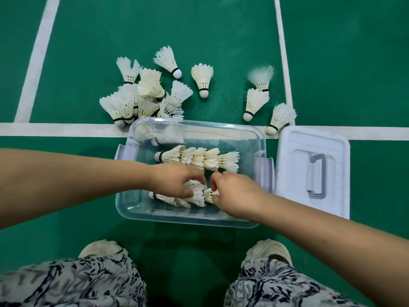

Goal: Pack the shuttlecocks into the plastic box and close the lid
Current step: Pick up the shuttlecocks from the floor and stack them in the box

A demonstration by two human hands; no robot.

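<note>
My left hand (177, 182) and right hand (234, 193) each close their grip round a nested row of white feather shuttlecocks (195, 197) lying inside the clear plastic box (221, 224), near its front wall; my fingers hide the row's middle. A second nested row (199, 159) lies deeper in. Loose shuttlecocks (143, 96) lie beyond the box, and the white lid (292, 151) lies to its right.

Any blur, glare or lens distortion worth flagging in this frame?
Head view: wide-angle lens bows the white court lines; one loose shuttlecock is smeared, others crisp; mild glare on the plastic box rim; lighting even, shadows soft.
</note>
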